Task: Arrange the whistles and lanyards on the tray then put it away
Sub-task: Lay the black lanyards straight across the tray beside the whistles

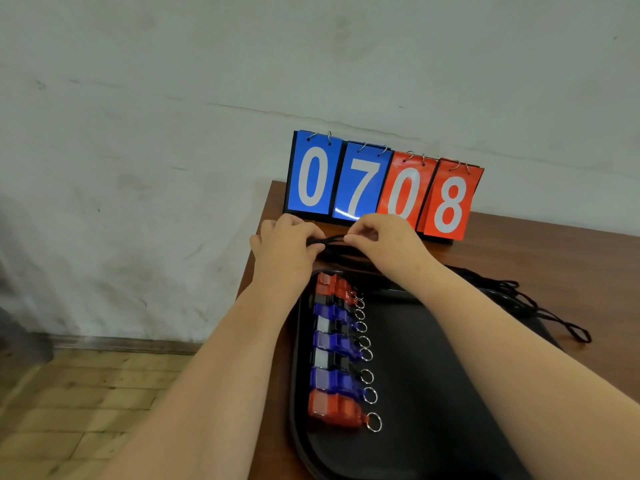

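A black tray (426, 375) lies on the brown table (554, 258). Along its left side runs a row of several whistles (334, 355), red, blue and black, each with a metal key ring pointing right. Beyond the tray's far edge my left hand (287, 244) and my right hand (384, 237) hold a bundle of black lanyard cord (329, 241) between them. The left grips one end and the right pinches the other with fingertips. More black lanyards (533, 303) lie loose off the tray's right side.
A flip scoreboard (381, 185) reading 07 in blue and 08 in red stands at the table's back edge, just behind my hands. The table's left edge drops to a tiled floor (69, 403). A pale wall rises behind.
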